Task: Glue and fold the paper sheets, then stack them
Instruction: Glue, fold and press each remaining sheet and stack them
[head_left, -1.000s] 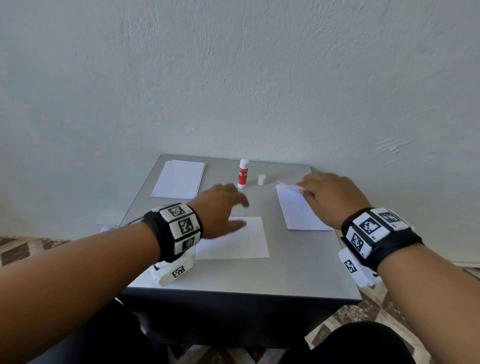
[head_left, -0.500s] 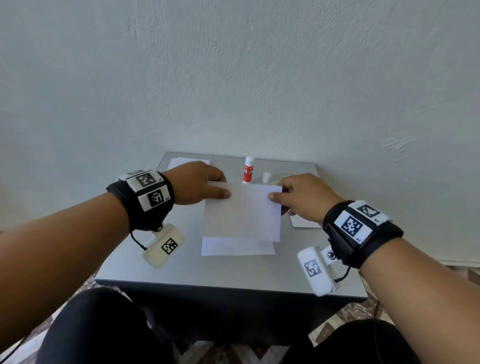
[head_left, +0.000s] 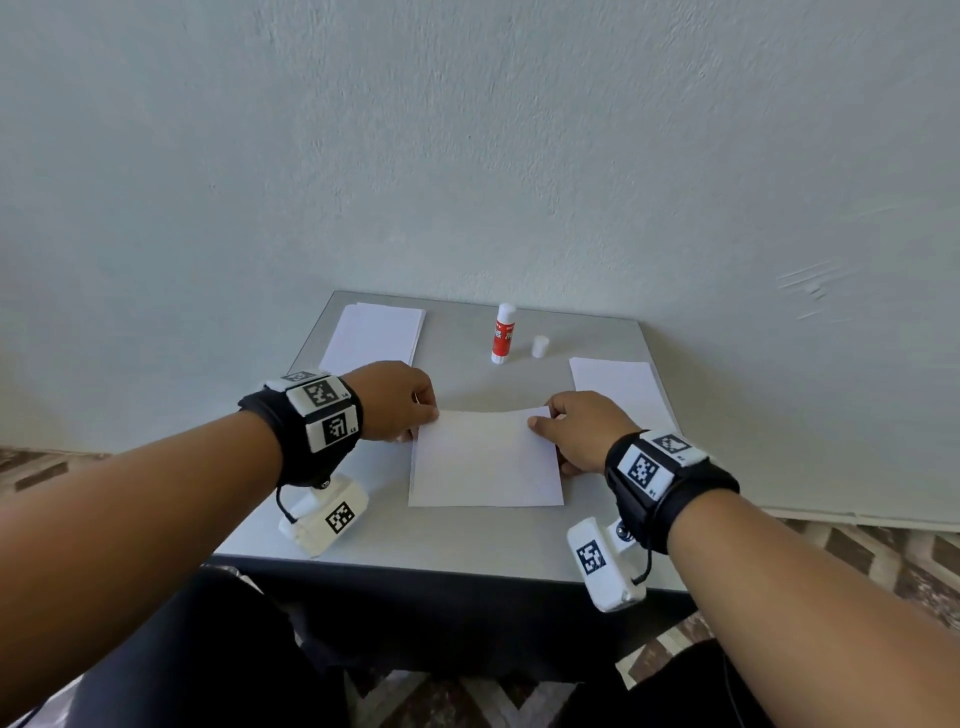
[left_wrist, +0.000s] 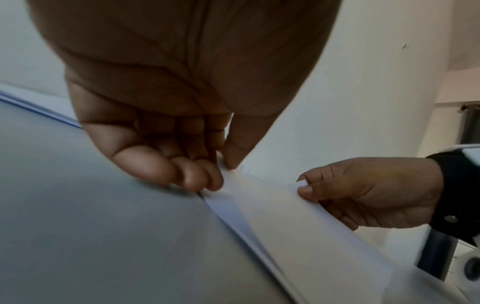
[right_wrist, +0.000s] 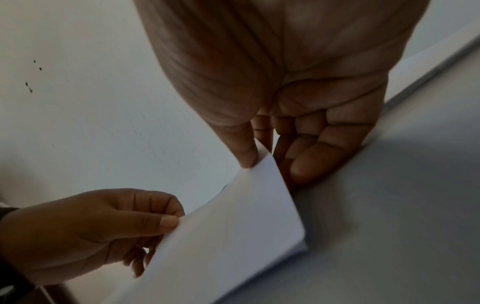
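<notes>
I am looking down at a grey surface (head_left: 457, 540) set against a pale wall. My left hand (head_left: 397, 402) is pinching the far-left corner of the folded paper sheet (head_left: 485, 462) that is lying in the middle of the surface; in the left wrist view the thumb is sitting on top of the upper flap and the curled fingers (left_wrist: 192, 176) are sitting under it, their tips touching the surface. My right hand (head_left: 584, 431) is pinching the far-right corner of the same sheet, thumb on top and index finger beneath, while its remaining fingers (right_wrist: 311, 162) are curling down to rest on the surface just beside the paper's edge. The upper flap is bowing slightly between the two hands and is lying almost flush over the lower half, with the fold running along the near edge.

A stack of paper sheets (head_left: 376, 332) is lying at the far-left corner of the surface. Another stack of white paper (head_left: 618, 387) is lying at the far right, just beyond my right hand. Between them, near the wall, an uncapped red-and-white glue stick (head_left: 503, 333) is standing upright with its white cap (head_left: 540, 346) standing just beside it.
</notes>
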